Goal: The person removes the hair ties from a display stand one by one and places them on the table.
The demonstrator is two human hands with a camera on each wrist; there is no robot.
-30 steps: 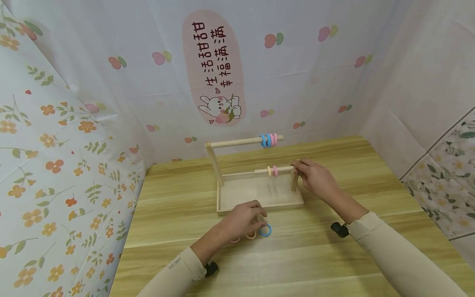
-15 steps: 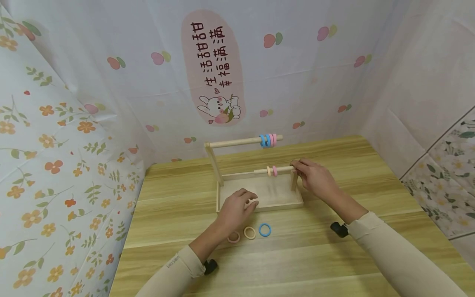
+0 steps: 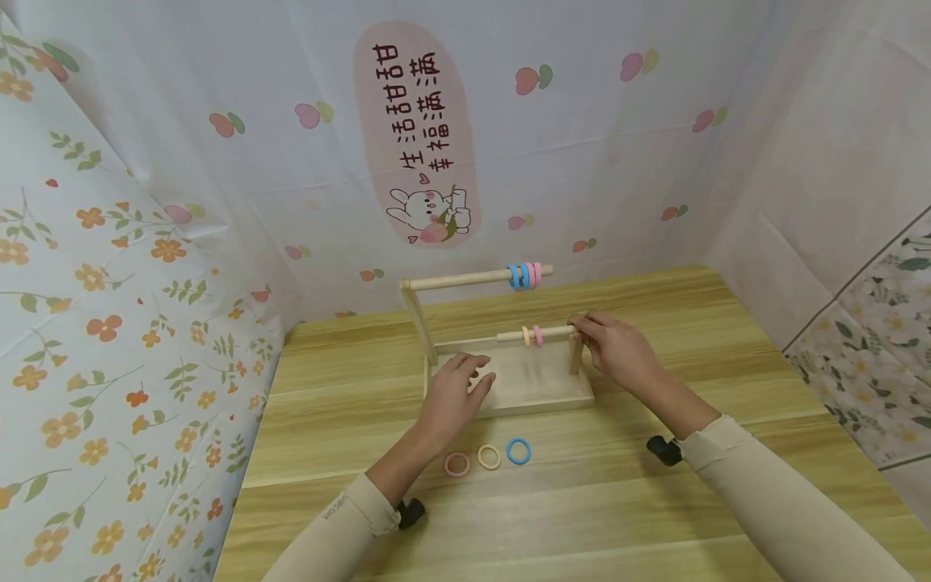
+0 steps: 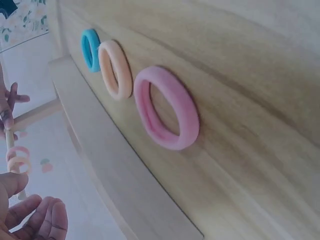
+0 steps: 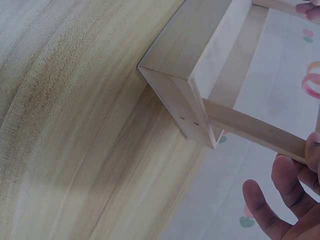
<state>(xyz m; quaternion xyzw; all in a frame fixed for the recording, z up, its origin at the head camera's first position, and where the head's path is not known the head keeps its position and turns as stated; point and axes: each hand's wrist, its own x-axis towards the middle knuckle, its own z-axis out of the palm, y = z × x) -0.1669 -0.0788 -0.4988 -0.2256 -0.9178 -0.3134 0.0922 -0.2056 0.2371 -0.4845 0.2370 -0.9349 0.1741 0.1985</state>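
Note:
A wooden rack point(image 3: 427, 327) with a shallow tray base bears an upper rod point(image 3: 461, 280) and a shorter lower rod point(image 3: 557, 332). Blue and pink rings point(image 3: 525, 276) hang on the upper rod; a cream ring point(image 3: 527, 336) and a pink ring point(image 3: 538, 335) sit on the lower one. My right hand point(image 3: 618, 349) grips the rack where the lower rod meets its post point(image 5: 255, 131). Over the tray's left part, my left hand point(image 3: 452, 398) is held with fingers loosely bent and nothing between them; thumb and fingers point(image 4: 42, 220) stand apart in the left wrist view.
In front of the tray lie a pink ring point(image 3: 457, 464), a cream ring point(image 3: 489, 457) and a blue ring point(image 3: 519, 451) in a row on the wood-grain table point(image 3: 582, 517). A printed curtain point(image 3: 582, 186) hangs behind the table.
My left hand has moved from above the loose rings forward and left to over the tray, uncovering the rings. The right hand keeps its place at the post.

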